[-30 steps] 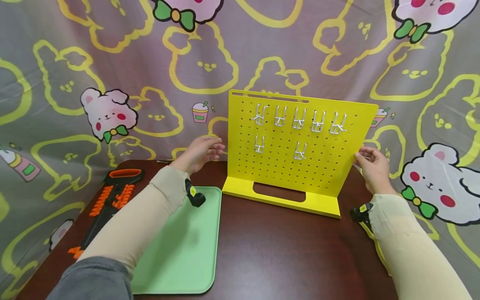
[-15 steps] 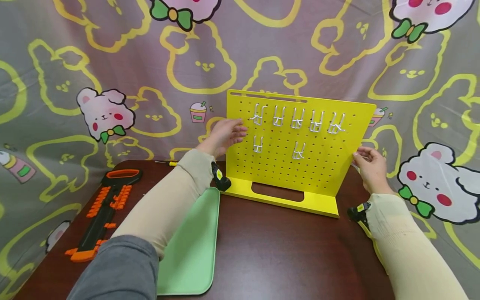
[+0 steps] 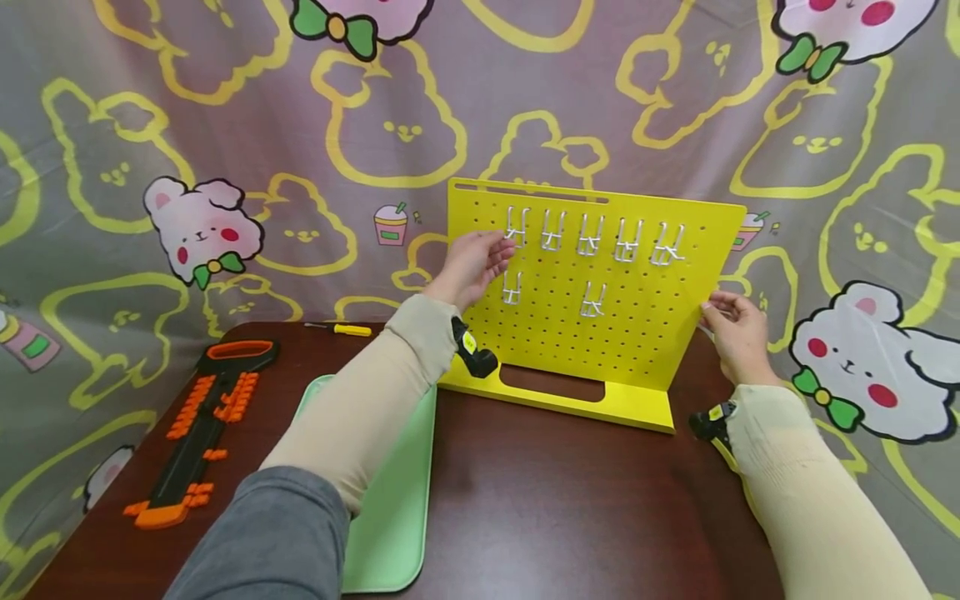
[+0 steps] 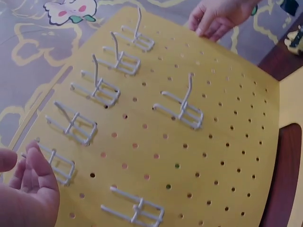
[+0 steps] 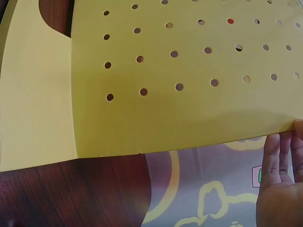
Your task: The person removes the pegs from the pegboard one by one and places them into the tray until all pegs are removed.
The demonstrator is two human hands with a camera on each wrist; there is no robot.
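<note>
A yellow pegboard (image 3: 637, 333) stands upright on its base at the back of the table, with several white wire hooks (image 3: 627, 242) in its upper holes. My left hand (image 3: 472, 268) is at the board's upper left, beside the leftmost top hook (image 3: 516, 223). In the left wrist view, the thumb and fingers of that hand (image 4: 35, 189) are apart around the near end of this hook (image 4: 64, 165); whether they touch it, I cannot tell. My right hand (image 3: 738, 333) pinches the board's right edge between thumb and fingers; the right wrist view shows this hand (image 5: 281, 194) partly cut off.
A green tray (image 3: 397, 517) lies at the left front, partly under my left forearm. Further left is a long black rack with orange clips (image 3: 191, 442). A yellow-handled screwdriver (image 3: 352, 330) lies at the back. A patterned curtain (image 3: 300, 125) hangs behind the board.
My left hand has moved right, from left of the board to in front of its upper left hook. The screwdriver has come into view. My right hand keeps its place on the edge.
</note>
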